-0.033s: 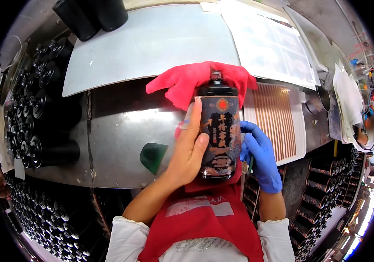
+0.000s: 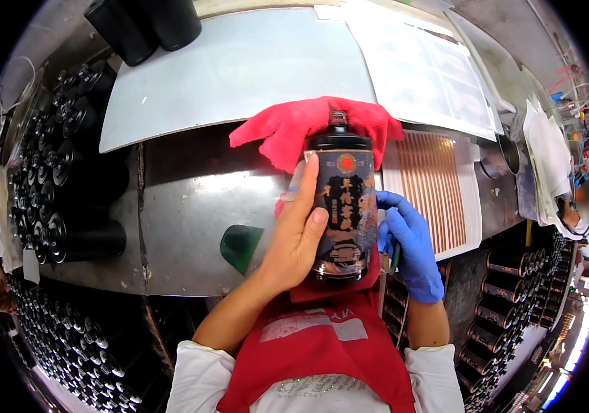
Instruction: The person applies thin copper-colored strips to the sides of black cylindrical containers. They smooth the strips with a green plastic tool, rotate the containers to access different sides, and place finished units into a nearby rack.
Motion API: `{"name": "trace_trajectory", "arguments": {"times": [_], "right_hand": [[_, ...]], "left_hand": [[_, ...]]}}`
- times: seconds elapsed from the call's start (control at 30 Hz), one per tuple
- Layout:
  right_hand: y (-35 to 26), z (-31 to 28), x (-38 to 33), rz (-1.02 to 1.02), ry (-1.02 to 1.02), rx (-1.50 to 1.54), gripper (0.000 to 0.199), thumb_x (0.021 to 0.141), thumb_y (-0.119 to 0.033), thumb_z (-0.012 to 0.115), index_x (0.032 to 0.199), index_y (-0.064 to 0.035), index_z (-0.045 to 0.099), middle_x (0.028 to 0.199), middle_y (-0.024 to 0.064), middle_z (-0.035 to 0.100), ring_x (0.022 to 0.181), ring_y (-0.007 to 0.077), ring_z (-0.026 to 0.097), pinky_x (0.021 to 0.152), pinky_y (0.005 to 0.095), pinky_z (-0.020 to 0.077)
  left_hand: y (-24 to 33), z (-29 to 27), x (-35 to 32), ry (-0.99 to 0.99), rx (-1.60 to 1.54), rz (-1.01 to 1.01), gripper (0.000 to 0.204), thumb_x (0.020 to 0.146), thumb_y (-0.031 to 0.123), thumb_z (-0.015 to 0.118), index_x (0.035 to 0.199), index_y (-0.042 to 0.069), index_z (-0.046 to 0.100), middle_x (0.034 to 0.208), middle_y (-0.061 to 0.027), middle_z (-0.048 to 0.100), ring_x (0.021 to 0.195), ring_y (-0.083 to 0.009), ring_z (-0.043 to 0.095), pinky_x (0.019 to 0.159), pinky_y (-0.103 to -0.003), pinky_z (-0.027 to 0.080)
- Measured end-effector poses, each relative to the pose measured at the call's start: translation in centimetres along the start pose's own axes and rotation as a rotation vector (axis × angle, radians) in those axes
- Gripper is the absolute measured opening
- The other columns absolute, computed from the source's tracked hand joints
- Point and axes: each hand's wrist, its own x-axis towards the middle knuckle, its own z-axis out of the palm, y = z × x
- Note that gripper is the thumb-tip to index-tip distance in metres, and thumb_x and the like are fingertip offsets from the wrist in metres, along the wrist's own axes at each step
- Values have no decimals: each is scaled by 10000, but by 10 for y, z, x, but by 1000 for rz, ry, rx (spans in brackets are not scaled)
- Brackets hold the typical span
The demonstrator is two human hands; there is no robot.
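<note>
A black bottle (image 2: 345,206) with a patterned label and a red emblem lies neck away from me, on a pink-red cloth (image 2: 287,124). My bare left hand (image 2: 294,241) grips its left side, thumb and a finger stretched along the label. My right hand (image 2: 413,244), in a blue glove, is curled close against the bottle's right side. Between the gloved fingers shows a thin green scraper (image 2: 395,257), seen edge-on and mostly hidden. Left of my left hand, a dark green scraper (image 2: 241,248) rests on the metal table (image 2: 191,220).
Black bottles (image 2: 67,165) crowd the left side, and more stand lower left. Racked labelled bottles (image 2: 501,289) fill the lower right. A white sheet with copper-coloured strips (image 2: 435,193) lies right of the bottle. Beyond are a pale board (image 2: 239,69), papers (image 2: 425,69) and black cylinders (image 2: 170,24).
The bottle has shifted very slightly left and away from me. Both hands keep nearly the same pose.
</note>
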Motion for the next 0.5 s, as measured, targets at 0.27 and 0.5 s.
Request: {"name": "trace_trajectory", "arguments": {"times": [0.27,0.5], "right_hand": [[11,3,-2,-54,12,-7,220,775,-94,702,951,-42,583,914,3,578,593,46,505,548,185,424],[12,3,-1,-71,42,14,148,773,-103,703,851,-36,598,963,20,566,616,49,499,569,196,437]], "left_hand": [[-9,-5,9,-21,102,58,595,958,246,362,1438,10,102,1463,-251,161,1373,-360,136,1089,-365,121],[-8,-7,17,-44,125,82,605,958,285,369,1450,60,96,1448,-250,196,1348,-379,194,1078,-375,167]]}}
